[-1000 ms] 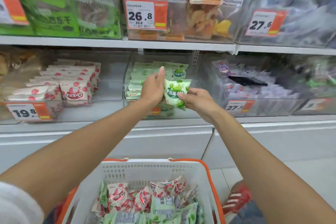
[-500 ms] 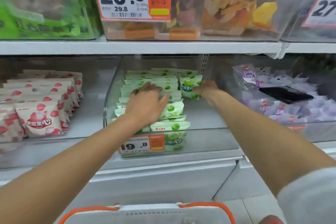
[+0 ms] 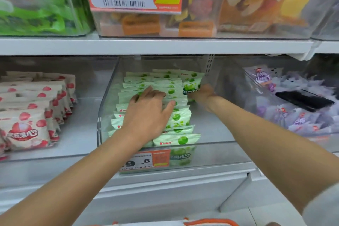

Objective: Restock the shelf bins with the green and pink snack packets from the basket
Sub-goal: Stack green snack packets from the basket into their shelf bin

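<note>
Packets (image 3: 170,91) lie in the middle bin (image 3: 216,154), beneath the shelf (image 3: 146,46)

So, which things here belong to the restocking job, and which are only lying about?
Job: green packets in the middle bin, single green packet held by right hand, left hand pressing them, pink packets, basket.
Not the job: purple packets, black flat object on them, dried fruit bins above.

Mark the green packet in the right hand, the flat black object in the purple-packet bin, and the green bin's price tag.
Upright green snack packet (image 3: 190,87): head view, printed front face.
Flat black rectangular object (image 3: 303,99): head view, top face centre.
Orange-and-white price tag (image 3: 139,161): head view, white number area.
</note>
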Motion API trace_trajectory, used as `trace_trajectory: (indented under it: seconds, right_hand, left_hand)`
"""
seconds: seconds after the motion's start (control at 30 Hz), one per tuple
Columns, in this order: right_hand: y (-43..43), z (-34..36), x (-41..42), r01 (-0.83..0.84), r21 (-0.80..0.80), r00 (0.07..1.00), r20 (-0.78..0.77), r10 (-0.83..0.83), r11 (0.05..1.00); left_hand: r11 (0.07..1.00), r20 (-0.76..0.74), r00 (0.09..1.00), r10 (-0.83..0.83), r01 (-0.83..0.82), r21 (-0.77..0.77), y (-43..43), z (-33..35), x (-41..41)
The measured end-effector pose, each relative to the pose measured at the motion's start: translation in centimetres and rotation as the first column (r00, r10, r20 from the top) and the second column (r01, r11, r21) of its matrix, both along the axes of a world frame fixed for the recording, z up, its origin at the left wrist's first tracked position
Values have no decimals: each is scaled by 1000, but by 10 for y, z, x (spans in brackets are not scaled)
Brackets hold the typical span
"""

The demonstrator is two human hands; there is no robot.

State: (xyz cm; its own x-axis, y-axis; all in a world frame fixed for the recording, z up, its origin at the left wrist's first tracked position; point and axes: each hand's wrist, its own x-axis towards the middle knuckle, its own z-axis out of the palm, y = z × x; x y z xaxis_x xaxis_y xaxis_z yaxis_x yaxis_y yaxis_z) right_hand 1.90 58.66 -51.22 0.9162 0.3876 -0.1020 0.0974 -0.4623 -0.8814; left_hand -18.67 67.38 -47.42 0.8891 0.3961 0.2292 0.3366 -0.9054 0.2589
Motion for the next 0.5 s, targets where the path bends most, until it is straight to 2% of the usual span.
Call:
trace_trajectory:
  seconds: [0.13,0.27,0.33,0.4,0.5]
  right_hand:
    - [-5,0,0,-12,-45,1000,-12,11,999]
    - [-15,11,-13,63,-214,998,26,-59,975]
    - [-24,21,-30,63,-270,993,110,-34,961]
    - [-36,31,-52,39,-285,966,256,37,958]
    - [-60,46,-100,39,-180,884,464,50,983]
  left_hand:
    - [1000,11,1000,-10,10,-4,2,-2,1]
    - [998,34,999,-27,28,-51,3,0,1]
    - [996,65,998,-23,29,-84,3,3,1]
    - [993,112,994,4,10,-118,1,10,-2]
    - [1000,209,978,27,-24,-15,-17,21,-22]
